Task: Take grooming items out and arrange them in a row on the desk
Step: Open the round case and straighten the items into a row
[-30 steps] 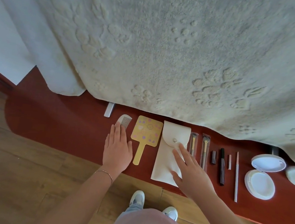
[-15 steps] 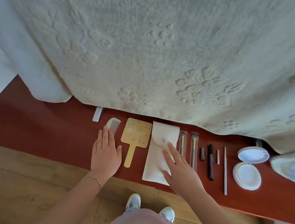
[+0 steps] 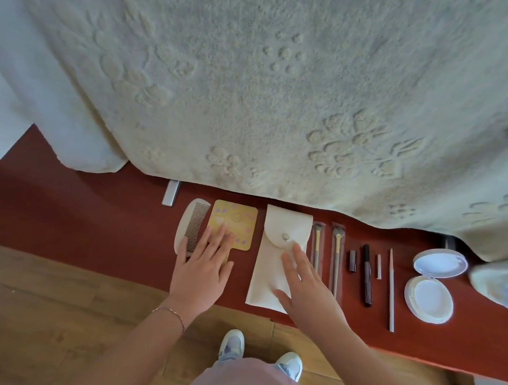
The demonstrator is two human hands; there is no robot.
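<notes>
The red-brown desk (image 3: 82, 228) shows only a narrow strip, because a cream embossed blanket (image 3: 260, 81) hangs over its far part and its hem lies just behind the row of items. The left part of the strip is bare up to the rounded corner, while the right part is crowded to the blanket fold. The left hand (image 3: 201, 269) lies flat with fingers spread, covering the handle of the yellow hand mirror (image 3: 236, 222) and touching the lower end of the white comb (image 3: 189, 229) just beside it; it pinches nothing. The right hand (image 3: 308, 285) is also open and flat, resting on the lower right part of the cream snap pouch (image 3: 277, 249), with its near edge close to the desk front. To the right I count two wrapped brushes (image 3: 335, 260), one short dark tube (image 3: 352, 260), one long dark tube (image 3: 366, 276), one small pale stick (image 3: 379, 267), one long thin pencil (image 3: 391, 292) and one open white compact (image 3: 430, 298), each lying apart. A small silver piece (image 3: 171, 193) looks out under the hem. Below the desk are a wooden floor (image 3: 24, 308) and two pale shoes (image 3: 232, 345).
</notes>
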